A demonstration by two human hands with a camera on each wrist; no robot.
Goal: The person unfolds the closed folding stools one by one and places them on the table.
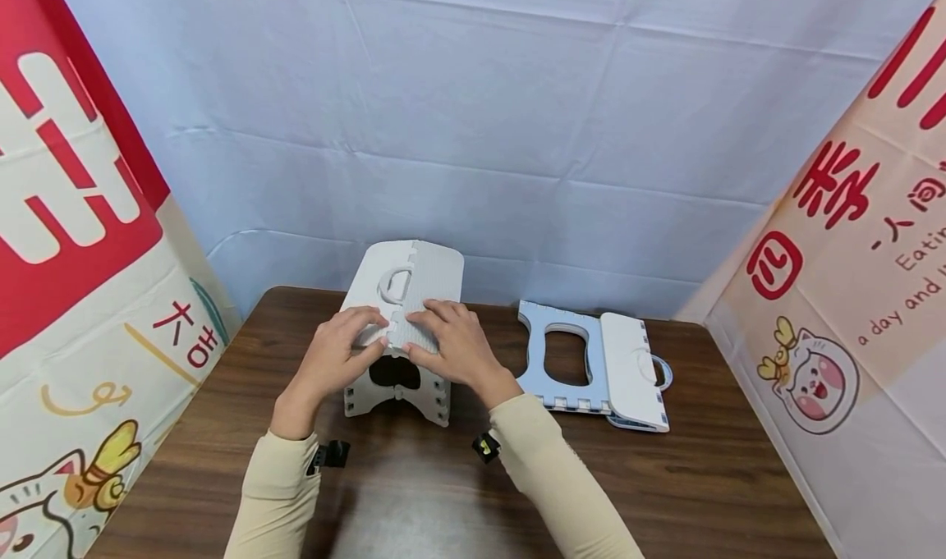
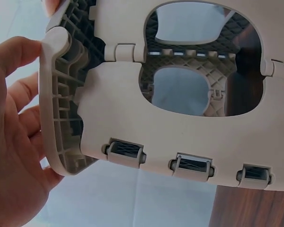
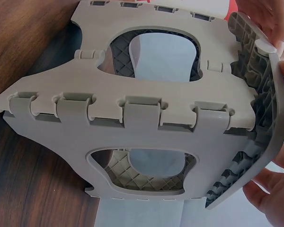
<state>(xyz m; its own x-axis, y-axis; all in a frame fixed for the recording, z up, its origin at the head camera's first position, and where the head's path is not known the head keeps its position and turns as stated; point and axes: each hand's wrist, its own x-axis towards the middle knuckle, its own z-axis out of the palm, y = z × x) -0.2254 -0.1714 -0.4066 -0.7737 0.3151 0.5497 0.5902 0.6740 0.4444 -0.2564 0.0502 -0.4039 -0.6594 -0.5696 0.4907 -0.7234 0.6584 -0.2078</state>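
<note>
A white folding step stool [image 1: 436, 272] stands unfolded on the table, its seat creased along the middle and its carry handle [image 1: 395, 285] on top. My left hand [image 1: 336, 358] rests on the left half of the seat near the front edge, fingers loosely bent. On the right half lies my right hand [image 1: 458, 345], fingers spread and pressing the surface. Both wrist views look from below at the hinged legs [image 2: 113, 104] and the ribbed underside of the seat [image 3: 265, 109]. The fingertips are partly hidden behind the seat there.
To the right a blue and white folding stool [image 1: 631, 362] lies flattened on the brown wooden table [image 1: 414, 493], its handle [image 1: 660, 370] pointing right. A pale cloth [image 1: 473, 132] hangs behind the table. Printed banners [image 1: 820, 296] stand at both sides.
</note>
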